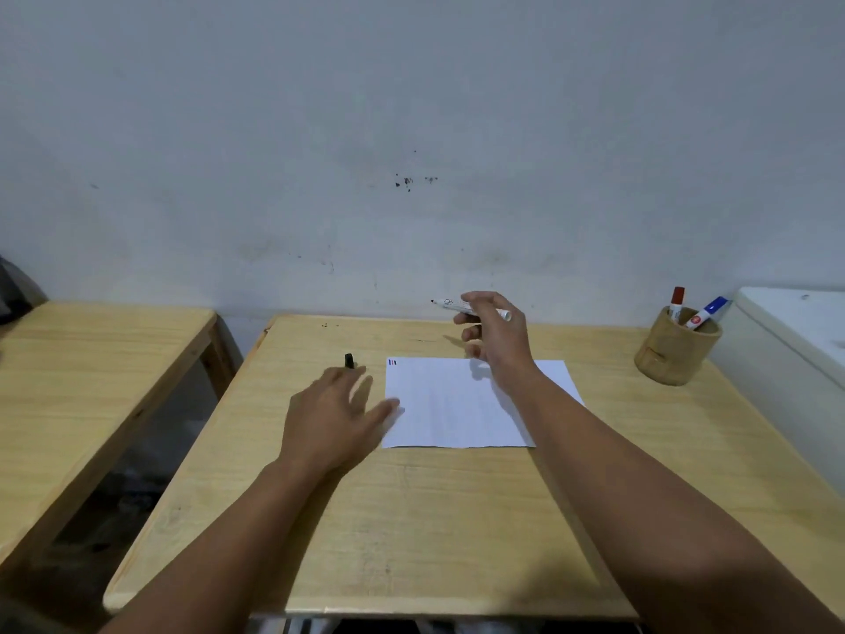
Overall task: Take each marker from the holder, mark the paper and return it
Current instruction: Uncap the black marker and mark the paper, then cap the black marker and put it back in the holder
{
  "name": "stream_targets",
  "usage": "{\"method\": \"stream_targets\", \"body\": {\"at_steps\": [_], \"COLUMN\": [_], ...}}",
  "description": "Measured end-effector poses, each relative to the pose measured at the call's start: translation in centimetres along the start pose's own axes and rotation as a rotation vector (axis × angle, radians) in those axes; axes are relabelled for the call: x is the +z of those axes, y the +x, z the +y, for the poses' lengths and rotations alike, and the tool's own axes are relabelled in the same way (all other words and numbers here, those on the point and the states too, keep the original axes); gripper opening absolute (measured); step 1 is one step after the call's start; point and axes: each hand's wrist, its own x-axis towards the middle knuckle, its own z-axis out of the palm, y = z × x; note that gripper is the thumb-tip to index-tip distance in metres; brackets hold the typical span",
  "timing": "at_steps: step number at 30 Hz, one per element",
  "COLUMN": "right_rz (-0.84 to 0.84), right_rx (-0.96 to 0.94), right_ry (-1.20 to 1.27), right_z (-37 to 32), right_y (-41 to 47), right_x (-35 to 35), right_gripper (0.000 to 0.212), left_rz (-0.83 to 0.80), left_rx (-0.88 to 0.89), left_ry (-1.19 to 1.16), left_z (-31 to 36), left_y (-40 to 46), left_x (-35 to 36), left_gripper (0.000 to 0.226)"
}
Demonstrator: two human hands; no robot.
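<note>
**One marker out, uncapped, held over the far edge**

One uncapped marker (471,307), white barrel with a dark tip pointing left, is pinched in the fingers of the right hand (496,334), raised above the table (411,519) near its far edge, just beyond the paper (462,404). Paper lies flat at mid-table; small blue and red strokes (392,362) sit in its far-left corner. Black cap (349,360) lies on the table left of the paper. Left hand (334,414) hovers just short of the cap, fingers spread wide, holding nothing; thumb overlaps the paper's left edge. Wooden holder (672,354) stands at the far-right corner, with a red-capped marker (676,302) and a blue-capped marker (708,311) inside. Second wooden table (91,359) at left.
</note>
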Motion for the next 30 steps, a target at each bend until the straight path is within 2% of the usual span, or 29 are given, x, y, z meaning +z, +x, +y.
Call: {"method": "stream_targets", "body": {"at_steps": [3, 8, 12, 16, 19, 21, 24, 30], "right_rz": [-0.003, -0.082, -0.171, -0.222, -0.216, -0.190, -0.137, -0.098], "right_rx": [-0.020, 0.059, 0.061, -0.004, -0.060, -0.106, -0.162, -0.243], "right_ry": [-0.014, 0.020, -0.230, -0.429, -0.464, -0.446, -0.418, -0.373], "right_z": [-0.4, -0.7, 0.0, 0.7, 0.5, 0.0, -0.9, -2.5], "right_y": [-0.6, -1.8, -2.9, -3.5, -4.2, -4.6, -4.9, -5.5], "right_x": [-1.7, -3.2, -4.1, -4.3, -4.4, -4.5, -5.1, -6.8], "right_gripper": [0.001, 0.013, 0.019, 0.026, 0.026, 0.022, 0.026, 0.024], "left_rz": [0.185, 0.082, 0.093, 0.083, 0.017, -0.034, -0.097, -0.156], "left_rx": [-0.095, -0.182, -0.262, -0.288, -0.319, -0.341, -0.328, -0.291], "left_ry": [-0.123, -0.055, -0.139, -0.389, -0.810, -1.000, -1.109, -1.114], "left_z": [0.3, -0.6, -0.5, 1.9, 4.6, 6.0, 7.9, 11.2], "left_y": [2.1, 5.5, 6.1, 6.8, 6.9, 6.9, 6.7, 6.0], "left_x": [-0.3, 0.0, -0.2, -1.3, -2.4, -3.1, -4.0, -4.4], "left_gripper": [0.052, 0.033, 0.015, 0.014, 0.010, 0.010, 0.016, 0.017]}}
